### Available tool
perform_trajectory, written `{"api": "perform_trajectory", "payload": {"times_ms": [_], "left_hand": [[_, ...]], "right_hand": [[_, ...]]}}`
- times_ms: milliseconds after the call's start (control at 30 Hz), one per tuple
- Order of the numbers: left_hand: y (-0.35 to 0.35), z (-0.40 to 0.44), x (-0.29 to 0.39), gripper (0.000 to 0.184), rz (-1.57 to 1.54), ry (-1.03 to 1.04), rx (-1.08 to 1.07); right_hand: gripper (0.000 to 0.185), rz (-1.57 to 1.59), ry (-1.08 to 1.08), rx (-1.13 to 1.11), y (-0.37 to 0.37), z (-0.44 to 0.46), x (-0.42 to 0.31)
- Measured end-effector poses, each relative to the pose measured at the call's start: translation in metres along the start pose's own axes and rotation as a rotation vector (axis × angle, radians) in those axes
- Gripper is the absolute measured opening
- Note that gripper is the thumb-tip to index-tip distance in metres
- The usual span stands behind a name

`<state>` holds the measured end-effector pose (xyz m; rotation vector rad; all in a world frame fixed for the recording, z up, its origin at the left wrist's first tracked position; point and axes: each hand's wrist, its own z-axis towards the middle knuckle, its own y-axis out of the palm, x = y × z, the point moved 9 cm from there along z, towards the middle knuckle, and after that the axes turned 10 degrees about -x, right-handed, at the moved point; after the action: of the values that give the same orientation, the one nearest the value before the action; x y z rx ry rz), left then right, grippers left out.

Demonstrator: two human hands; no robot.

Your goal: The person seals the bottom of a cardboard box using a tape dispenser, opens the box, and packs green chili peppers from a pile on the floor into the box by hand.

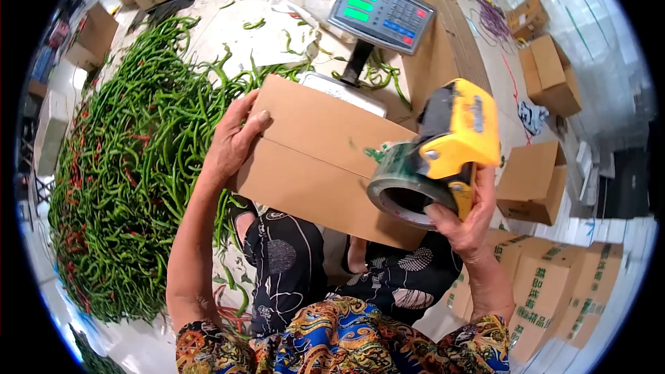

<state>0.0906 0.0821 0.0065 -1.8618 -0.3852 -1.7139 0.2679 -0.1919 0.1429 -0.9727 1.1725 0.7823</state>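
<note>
A brown cardboard box (312, 156) lies across my lap area with a closed seam running along its upper face. My left hand (235, 131) grips its left end, the thumb lying on top. In my right hand (467, 218) is a yellow tape dispenser (474, 125), held over the box's right end. The dispenser carries a wide roll of green printed tape (395, 170), and my thumb rests near the roll's core. A scrap of green tape shows at the roll's left side, by the box face; whether it is stuck down I cannot tell.
A large heap of green chili peppers (131, 187) spreads on the left. Beyond the box stands a digital scale (381, 10), beside a tall cardboard box wall (433, 41). Taped cartons (547, 291) stand at lower right; open boxes (530, 180) sit farther right.
</note>
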Motion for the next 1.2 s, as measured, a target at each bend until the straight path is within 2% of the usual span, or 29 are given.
{"api": "perform_trajectory", "payload": {"times_ms": [33, 67, 167, 267, 367, 467, 600, 633, 767, 867, 900, 933, 1000, 1067, 1100, 1133, 1200], "left_hand": [[0.000, 0.000, 0.005, 0.049, 0.066, -0.014, -0.025], [0.001, 0.000, 0.011, 0.050, 0.132, -0.029, -0.058], [0.000, -0.001, 0.009, 0.050, 0.098, -0.029, -0.041], [-0.001, -0.001, 0.011, 0.051, 0.107, -0.009, -0.027], [-0.003, -0.002, 0.007, 0.051, 0.148, 0.005, -0.020], [-0.004, -0.001, 0.013, 0.050, 0.178, 0.007, -0.010], [-0.005, 0.000, 0.013, 0.050, 0.221, 0.023, -0.014], [-0.005, 0.000, 0.013, 0.050, 0.240, 0.033, -0.012], [-0.008, -0.002, 0.015, 0.048, 0.250, 0.090, 0.027], [-0.015, -0.013, 0.031, 0.046, 0.470, 0.148, 0.194], [-0.019, -0.025, 0.059, 0.044, 0.705, 0.306, 0.359], [-0.016, -0.032, 0.080, 0.046, 0.745, 0.366, 0.360], [-0.005, -0.044, 0.107, 0.044, 0.566, 0.488, 0.299], [0.019, -0.035, 0.103, 0.043, 0.044, 0.263, 0.084], [0.035, -0.030, 0.095, 0.044, -0.072, 0.197, 0.007], [0.059, -0.025, 0.075, 0.048, -0.351, -0.055, -0.182], [0.082, -0.015, 0.065, 0.050, -0.347, -0.112, -0.270]], "right_hand": [[0.076, -0.085, -0.015, -0.020, 0.000, 0.005, -0.003], [0.075, -0.039, -0.056, -0.038, 0.004, 0.011, -0.006], [0.075, -0.220, -0.079, -0.089, 0.020, 0.021, 0.006], [0.074, -0.552, -0.022, -0.170, 0.035, 0.026, 0.040], [0.075, -0.228, 0.097, -0.101, 0.024, 0.018, 0.062], [0.073, -0.320, 0.047, -0.129, 0.023, 0.012, 0.056], [0.080, -0.703, -0.120, -0.170, 0.033, 0.016, 0.047], [0.079, -0.587, -0.136, -0.234, 0.038, 0.021, 0.049], [0.069, -0.468, -0.073, -0.170, 0.032, 0.010, 0.064], [0.058, -0.523, -0.056, -0.223, 0.027, -0.003, 0.078], [0.056, -0.520, -0.047, -0.227, 0.027, -0.004, 0.079], [0.054, -0.511, -0.032, -0.223, 0.026, -0.007, 0.080], [0.050, -0.476, -0.002, -0.195, 0.025, -0.006, 0.080], [0.046, -0.448, 0.025, -0.171, 0.023, -0.003, 0.081], [0.044, -0.436, 0.039, -0.158, 0.021, -0.002, 0.082], [0.042, -0.420, 0.061, -0.141, 0.020, 0.000, 0.083], [0.038, -0.394, 0.110, -0.112, 0.019, 0.006, 0.081]]}}
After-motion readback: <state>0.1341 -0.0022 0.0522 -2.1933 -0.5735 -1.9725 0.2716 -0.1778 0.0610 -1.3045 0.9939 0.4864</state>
